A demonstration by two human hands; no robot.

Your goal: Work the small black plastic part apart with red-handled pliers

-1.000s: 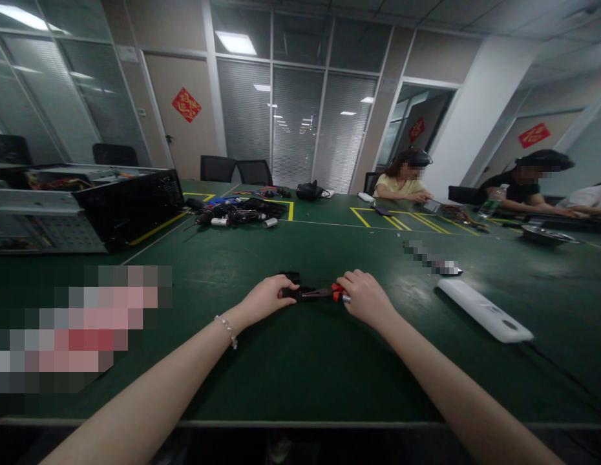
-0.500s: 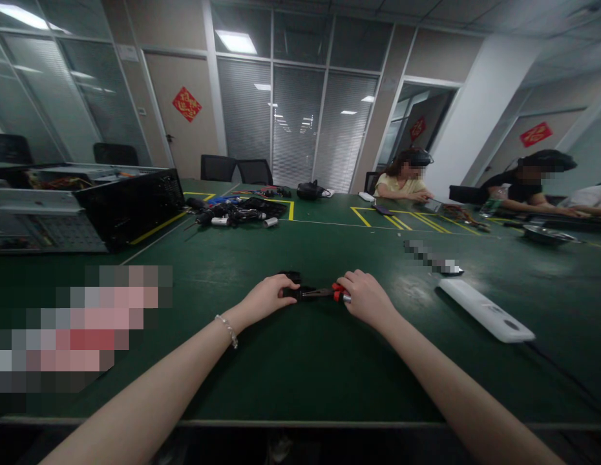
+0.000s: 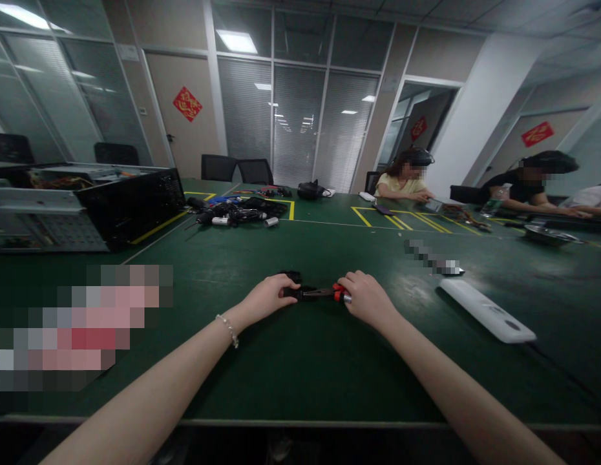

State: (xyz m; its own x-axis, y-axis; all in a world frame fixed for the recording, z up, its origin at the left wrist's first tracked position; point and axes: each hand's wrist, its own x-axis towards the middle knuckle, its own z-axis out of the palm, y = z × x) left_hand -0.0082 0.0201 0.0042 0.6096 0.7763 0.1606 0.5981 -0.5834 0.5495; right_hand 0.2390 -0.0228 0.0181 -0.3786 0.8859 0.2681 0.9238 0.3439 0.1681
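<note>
My right hand (image 3: pixel 366 294) is closed around the red handles of a pair of long-nose pliers (image 3: pixel 324 292), whose jaws point left. Opposite it, my left hand (image 3: pixel 271 292) pinches a small black piece (image 3: pixel 291 293) between thumb and fingers. The pliers' tips meet this piece beside the left fingertips; whether they clamp it is too dark to tell. Just behind the left fingers lies another black object (image 3: pixel 291 276), partly hidden, its kind unclear. Both hands are low over the green table (image 3: pixel 320 368).
An opened computer case (image 3: pixel 140 206) stands at the left. Beyond my hands sits a pile of cables and tools (image 3: pixel 237 210). To the right lie a white power strip (image 3: pixel 487 310) with its cord and a metal bowl (image 3: pixel 550 234). Several people (image 3: pixel 407 181) sit at the far right.
</note>
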